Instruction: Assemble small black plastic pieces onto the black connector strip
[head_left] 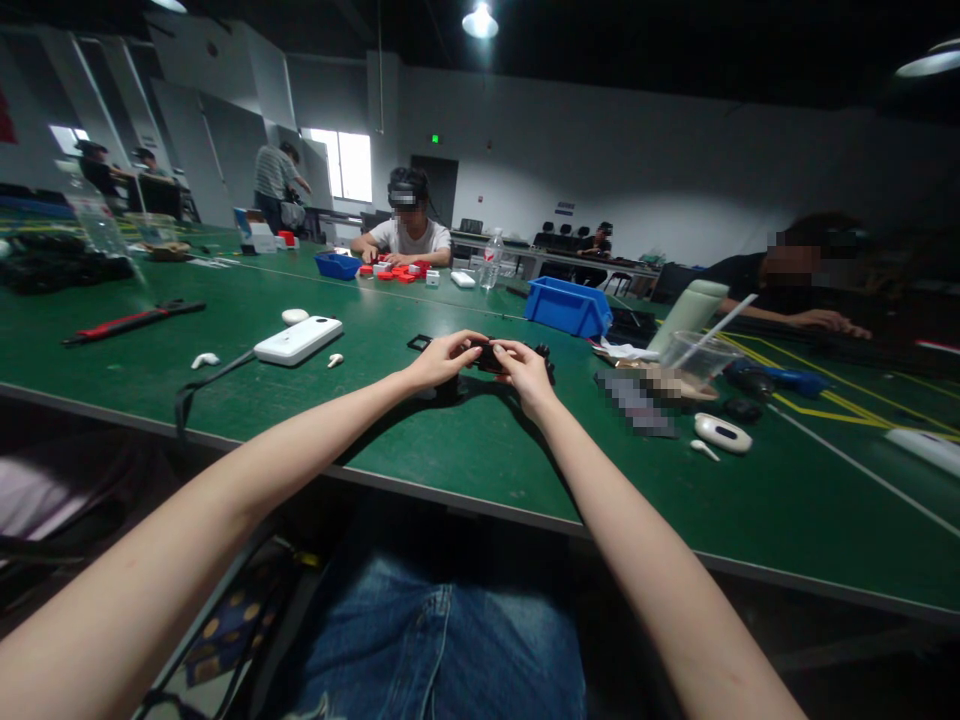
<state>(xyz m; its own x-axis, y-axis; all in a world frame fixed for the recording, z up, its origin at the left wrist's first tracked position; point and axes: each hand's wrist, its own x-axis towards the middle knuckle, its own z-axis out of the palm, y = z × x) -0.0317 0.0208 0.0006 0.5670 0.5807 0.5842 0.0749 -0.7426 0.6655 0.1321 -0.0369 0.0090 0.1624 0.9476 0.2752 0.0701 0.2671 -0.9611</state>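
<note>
Left hand point(444, 362) and right hand point(525, 376) both grasp one black device point(487, 363) by the fingertips, at the green table point(465, 460), back from its near edge. Three earbuds point(335, 360), two left, one right; two blue bins point(570, 310) farther off. Room to move: toward the near edge, and leftward up to the nearest earbud.

Left arm point(262, 480), right arm point(637, 520) outstretched; left hand point(441, 362), right hand point(529, 376) close together, fingers point(468, 338) bent.
</note>
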